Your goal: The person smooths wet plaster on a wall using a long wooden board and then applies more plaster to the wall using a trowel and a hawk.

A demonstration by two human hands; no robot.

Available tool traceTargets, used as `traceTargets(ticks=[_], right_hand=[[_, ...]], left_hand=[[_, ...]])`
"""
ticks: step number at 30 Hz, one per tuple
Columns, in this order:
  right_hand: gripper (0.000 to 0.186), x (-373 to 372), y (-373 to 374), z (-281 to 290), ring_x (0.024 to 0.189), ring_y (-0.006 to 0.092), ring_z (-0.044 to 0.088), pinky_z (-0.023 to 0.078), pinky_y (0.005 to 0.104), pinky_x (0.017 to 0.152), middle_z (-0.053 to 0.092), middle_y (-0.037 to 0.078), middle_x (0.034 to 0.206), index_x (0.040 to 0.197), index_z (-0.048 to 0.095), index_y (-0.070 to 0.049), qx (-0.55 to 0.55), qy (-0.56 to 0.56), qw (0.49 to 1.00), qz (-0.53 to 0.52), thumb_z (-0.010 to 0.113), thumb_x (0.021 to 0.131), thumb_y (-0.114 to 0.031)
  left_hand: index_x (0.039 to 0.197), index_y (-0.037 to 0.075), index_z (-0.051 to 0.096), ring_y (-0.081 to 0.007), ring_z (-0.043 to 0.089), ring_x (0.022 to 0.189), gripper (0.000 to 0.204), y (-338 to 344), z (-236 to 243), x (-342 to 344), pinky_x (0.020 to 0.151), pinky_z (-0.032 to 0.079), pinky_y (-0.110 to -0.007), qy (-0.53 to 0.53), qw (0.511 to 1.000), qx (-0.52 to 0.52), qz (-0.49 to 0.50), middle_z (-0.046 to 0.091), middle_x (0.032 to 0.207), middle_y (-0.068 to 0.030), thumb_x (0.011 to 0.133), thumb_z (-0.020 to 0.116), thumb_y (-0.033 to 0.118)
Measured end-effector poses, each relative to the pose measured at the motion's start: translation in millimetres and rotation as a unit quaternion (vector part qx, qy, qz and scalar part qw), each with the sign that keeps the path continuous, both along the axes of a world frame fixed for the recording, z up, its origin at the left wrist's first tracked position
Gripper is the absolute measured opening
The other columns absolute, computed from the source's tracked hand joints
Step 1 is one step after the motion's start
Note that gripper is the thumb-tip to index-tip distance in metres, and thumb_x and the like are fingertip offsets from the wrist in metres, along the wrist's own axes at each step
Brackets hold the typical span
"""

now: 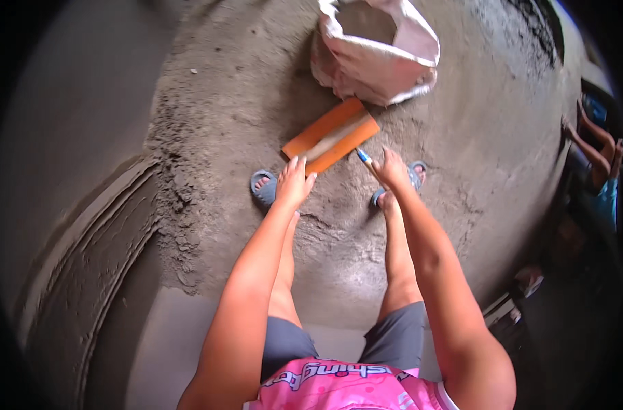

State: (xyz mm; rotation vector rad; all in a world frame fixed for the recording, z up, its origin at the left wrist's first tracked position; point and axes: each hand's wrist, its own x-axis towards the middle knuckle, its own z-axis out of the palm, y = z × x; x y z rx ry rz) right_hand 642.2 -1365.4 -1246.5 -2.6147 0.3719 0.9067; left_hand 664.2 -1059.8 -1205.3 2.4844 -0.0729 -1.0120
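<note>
An orange rectangular plastering float (318,133), with a greyish strip along its middle, is tilted in front of me between my feet and the sack. My left hand (294,183) grips its near left edge, fingers over the top and thumb at the side. My right hand (392,169) is closed round a slim tool with a pale handle and a blue part (363,156). The blue part points toward the float's near right edge. What kind of tool it is, I cannot tell.
A whitish woven sack (380,68) with grey material inside stands open beyond the float. Rough mortar (178,178) lies along the left, beside ridged grey layers (93,232). My sandalled feet (264,188) straddle the near ground. Another person (602,171) is at the far right.
</note>
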Motion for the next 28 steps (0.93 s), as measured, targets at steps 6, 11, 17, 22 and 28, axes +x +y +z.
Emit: traceTargets(ticks=[6,11,17,22,28], right_hand=[[0.061,24.4,5.1,-82.8,0.109,0.0403,0.063,0.05,0.046,0.093,0.066,0.026,0.114,0.129,0.055,-0.005,0.16,0.188,0.967,-0.063,0.066,0.084,-0.045],[0.041,0.5,12.3,-14.2,0.081,0.042,0.067,0.053,0.0482,0.075,0.067,0.027,0.085,0.108,0.053,0.001,0.253,0.227,0.928,-0.154,0.062,0.087,-0.032],[0.041,-22.8,-40.7,83.2,0.091,0.0415,0.067,0.052,0.0486,0.08,0.064,0.033,0.096,0.113,0.049,0.002,0.133,0.19,0.971,-0.063,0.06,0.088,-0.029],[0.045,77.0,-56.9,200.9,0.087,0.0474,0.066,0.052,0.0529,0.077,0.065,0.032,0.091,0.123,0.049,-0.005,0.24,-0.039,0.962,-0.124,0.06,0.088,-0.03],[0.028,258.5,-74.5,137.4,0.084,0.0443,0.067,0.053,0.0541,0.075,0.068,0.025,0.089,0.11,0.052,-0.005,0.015,-0.172,0.985,-0.016,0.052,0.096,-0.029]], left_hand=[[0.141,0.005,0.045,-0.0402,0.052,0.123,0.067,-92.7,-100.3,34.8,0.102,0.042,-0.049,0.01,0.995,0.099,-0.011,0.052,0.137,-0.0223,0.088,0.067,0.04],[0.136,0.01,0.052,-0.0365,0.068,0.094,0.07,-75.5,-80.5,30.1,0.082,0.053,-0.047,0.052,0.996,0.059,0.052,0.07,0.099,-0.0219,0.08,0.076,0.044],[0.115,0.002,0.063,-0.0228,0.069,0.084,0.039,-45.0,38.3,-3.1,0.077,0.053,-0.035,0.034,0.945,-0.113,0.306,0.072,0.093,-0.0131,0.084,0.076,0.022],[0.139,0.005,0.048,-0.0192,0.057,0.117,0.052,-32.8,131.4,-39.1,0.097,0.05,-0.034,0.15,0.685,-0.263,0.662,0.06,0.127,-0.0081,0.1,0.055,0.039],[0.135,0.007,0.048,-0.019,0.059,0.11,0.056,-4.0,177.8,-109.5,0.089,0.053,-0.034,0.219,0.527,-0.393,0.721,0.059,0.119,-0.0074,0.1,0.045,0.051]])
